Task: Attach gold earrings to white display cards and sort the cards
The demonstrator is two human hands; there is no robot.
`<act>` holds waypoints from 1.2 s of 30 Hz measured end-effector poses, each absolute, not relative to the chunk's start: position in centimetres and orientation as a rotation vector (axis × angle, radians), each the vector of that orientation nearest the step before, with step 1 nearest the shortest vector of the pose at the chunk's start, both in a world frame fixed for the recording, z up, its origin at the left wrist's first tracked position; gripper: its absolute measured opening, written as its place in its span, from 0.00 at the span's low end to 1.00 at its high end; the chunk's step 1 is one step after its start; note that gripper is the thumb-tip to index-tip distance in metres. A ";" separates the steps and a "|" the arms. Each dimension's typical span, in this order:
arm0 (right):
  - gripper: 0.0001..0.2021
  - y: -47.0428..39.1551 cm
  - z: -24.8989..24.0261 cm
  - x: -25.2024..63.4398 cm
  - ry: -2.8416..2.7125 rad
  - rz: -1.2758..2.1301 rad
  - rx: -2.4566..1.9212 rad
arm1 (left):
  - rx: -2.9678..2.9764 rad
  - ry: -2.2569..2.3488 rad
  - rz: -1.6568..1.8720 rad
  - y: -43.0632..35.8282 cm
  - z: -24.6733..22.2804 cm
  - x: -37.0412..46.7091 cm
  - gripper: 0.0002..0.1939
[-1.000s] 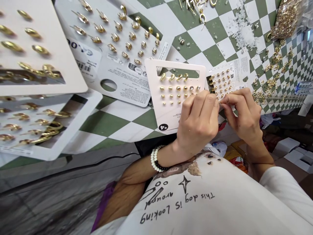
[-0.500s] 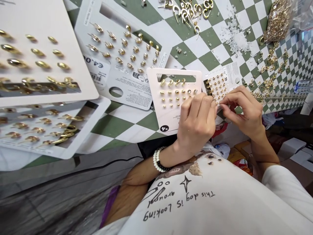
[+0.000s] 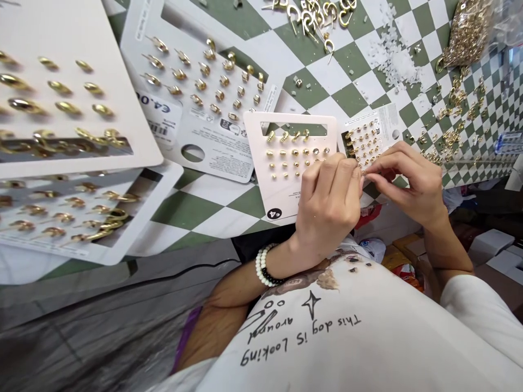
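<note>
My left hand (image 3: 329, 204), with a bead bracelet (image 3: 263, 267) on the wrist, is closed, its fingers curled in front of a pale earring card (image 3: 286, 196). Rows of small gold earrings (image 3: 283, 154) fill that card. Thumb and index finger of my right hand (image 3: 408, 177) are pinched together, their tips almost against my left fingertips. Whatever lies between the fingertips is too small or hidden to name. Just beyond them is a smaller-looking card (image 3: 388, 120) carrying rows of gold pieces (image 3: 363, 142).
More earring cards (image 3: 122, 109) overlap at the left on the checkered tabletop (image 3: 212, 209). Loose gold hoops (image 3: 312, 22) lie at the back. White plastic bits (image 3: 394, 62) are scattered near a clear bag of gold pieces (image 3: 468, 35), with loose gold pieces (image 3: 451, 136) at the right.
My right hand has shifted very slightly, its fingertips closer to my left fingers. The view has moved a little; the cards stay in place.
</note>
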State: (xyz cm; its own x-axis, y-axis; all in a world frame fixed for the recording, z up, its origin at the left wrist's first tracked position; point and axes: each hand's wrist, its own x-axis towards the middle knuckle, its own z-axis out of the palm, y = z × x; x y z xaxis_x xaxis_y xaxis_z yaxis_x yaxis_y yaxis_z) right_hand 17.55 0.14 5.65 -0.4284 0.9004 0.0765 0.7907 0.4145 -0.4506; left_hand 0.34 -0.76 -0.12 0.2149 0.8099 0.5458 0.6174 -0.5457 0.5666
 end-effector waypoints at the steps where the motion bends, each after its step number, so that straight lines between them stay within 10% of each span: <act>1: 0.02 0.2 5.6 17.8 -2.342 0.520 -1.467 | 2.268 1.365 1.242 -0.7 -0.1 0.3 0.03; 24: 0.08 -0.2 4.8 18.5 -2.131 0.254 -1.391 | 2.250 1.420 1.091 -1.4 0.6 0.3 0.06; 31: 0.13 -3.1 5.8 47.5 -0.942 -0.812 -1.375 | 2.443 1.324 1.025 0.5 2.7 -1.2 0.04; 36: 0.50 -2.1 3.4 64.5 -0.731 -1.000 -1.476 | 2.584 1.204 0.705 1.9 2.5 -0.1 0.33</act>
